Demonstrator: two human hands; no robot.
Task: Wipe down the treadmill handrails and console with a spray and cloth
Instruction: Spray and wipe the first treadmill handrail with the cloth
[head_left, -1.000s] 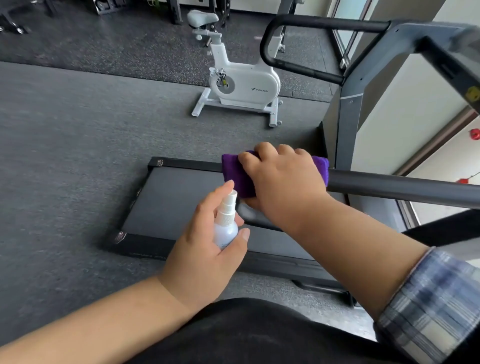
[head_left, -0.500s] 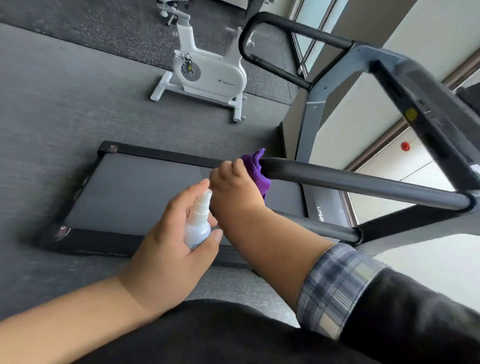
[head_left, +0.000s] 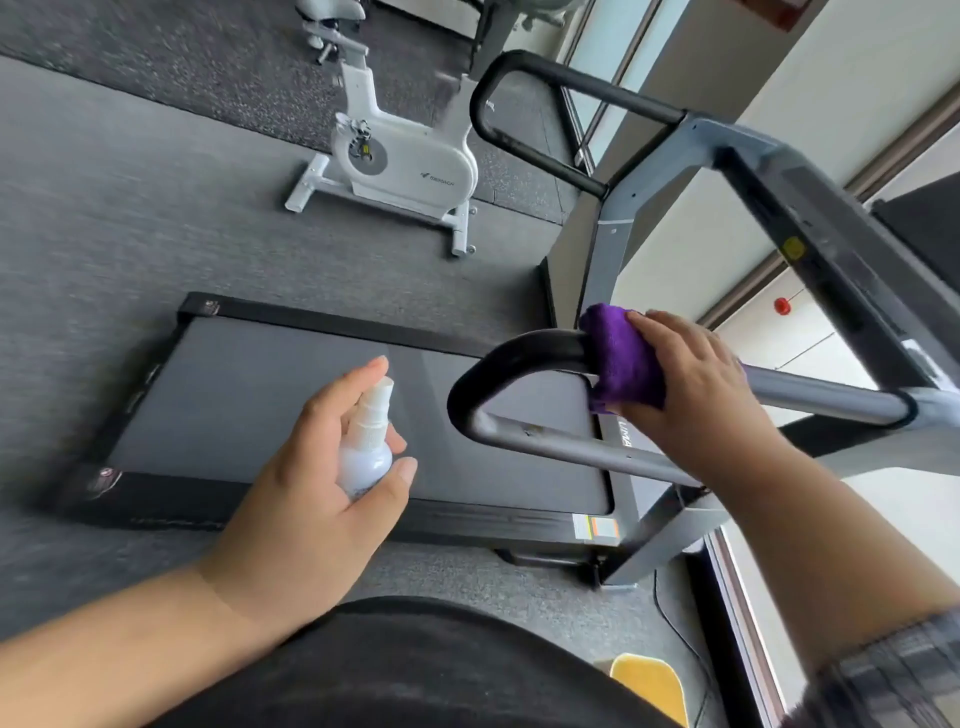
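A purple cloth (head_left: 623, 358) is held folded over the near handrail (head_left: 810, 392) at centre right of the frame, just beyond the black bend (head_left: 511, 353) of the loop, and is gripped there by the right hand (head_left: 696, 379), whose fingers are curled over the bar with the cloth beneath them. A small white spray bottle (head_left: 363, 447) is held upright at centre frame by the left hand (head_left: 311, 499); the thumb and fingers are closed around its body and the forefinger is raised beside the nozzle, not visibly pressing it. The cloth appears thick, soft and bunched, with a loose lower edge hanging under the bar; the handrail is a smooth grey tube with a scuff mark visible on its lower run. Several risks are judged to follow. The underside of the rail may be missed if the cloth is only dragged along the top. The loose edge could slip off the tube at the bend. Any spray released from the present position would likely fall on the running belt (head_left: 291, 410) rather than the rail, leaving a slippery patch. The far handrail (head_left: 571, 78) at upper centre and the console (head_left: 831, 260) at upper right are judged not yet attended to. A white exercise bike (head_left: 410, 161) is noted at upper centre left.
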